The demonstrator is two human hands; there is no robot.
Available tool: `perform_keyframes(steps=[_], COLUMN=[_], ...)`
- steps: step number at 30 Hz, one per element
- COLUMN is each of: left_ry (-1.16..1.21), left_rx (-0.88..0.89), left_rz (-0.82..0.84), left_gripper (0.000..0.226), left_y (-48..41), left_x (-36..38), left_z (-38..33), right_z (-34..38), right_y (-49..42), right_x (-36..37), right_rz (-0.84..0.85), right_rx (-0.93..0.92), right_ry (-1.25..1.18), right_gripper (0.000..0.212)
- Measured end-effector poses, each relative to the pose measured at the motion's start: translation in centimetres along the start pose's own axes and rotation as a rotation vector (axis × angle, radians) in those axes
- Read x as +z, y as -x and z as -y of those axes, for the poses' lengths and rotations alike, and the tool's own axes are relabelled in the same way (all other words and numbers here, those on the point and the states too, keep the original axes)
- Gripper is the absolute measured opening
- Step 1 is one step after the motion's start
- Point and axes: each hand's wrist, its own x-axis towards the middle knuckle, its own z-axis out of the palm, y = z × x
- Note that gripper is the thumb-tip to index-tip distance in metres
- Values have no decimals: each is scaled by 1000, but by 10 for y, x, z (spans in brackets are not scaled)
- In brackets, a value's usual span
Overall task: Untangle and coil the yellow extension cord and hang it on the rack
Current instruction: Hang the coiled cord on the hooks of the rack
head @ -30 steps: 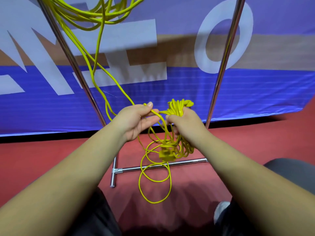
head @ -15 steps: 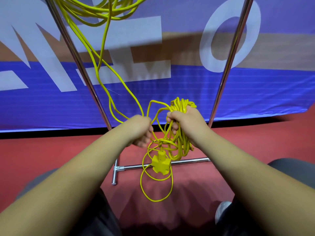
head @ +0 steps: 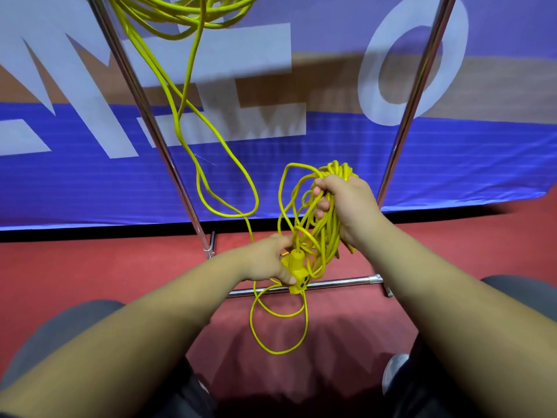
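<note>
Gripping a loose bundle of the yellow extension cord [head: 324,233] just to 3 o'clock of centre, the right hand [head: 349,203] curls its fingers [head: 320,204] round many strands; the left hand [head: 265,262], at 8 o'clock from it, clasps the socket block [head: 298,271]. Light, limp and snag-prone by the look, the cord seems best led by that stiff block. More of it trails up beside the rack [head: 141,110] toward 11 o'clock.

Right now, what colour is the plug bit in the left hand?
The plug bit is yellow, same as the cord; head view.
</note>
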Motion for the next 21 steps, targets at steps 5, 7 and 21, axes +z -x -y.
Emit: perform_keyframes(steps=[5, 7, 21], left_ry=[24, 172, 964], left_rx=[-20, -29, -35], left_rz=[54, 66, 32], left_gripper=[77, 60, 51], left_y=[9, 16, 31], left_x=[-5, -10, -22], left_z=[-3, -9, -20], right_z=[8, 9, -7], right_y=[0, -3, -4], right_x=[-4, -7, -4], right_rz=[-100, -137, -94], right_rx=[-2, -8, -60], right_ry=[-24, 17, 186], right_gripper=[27, 28, 20])
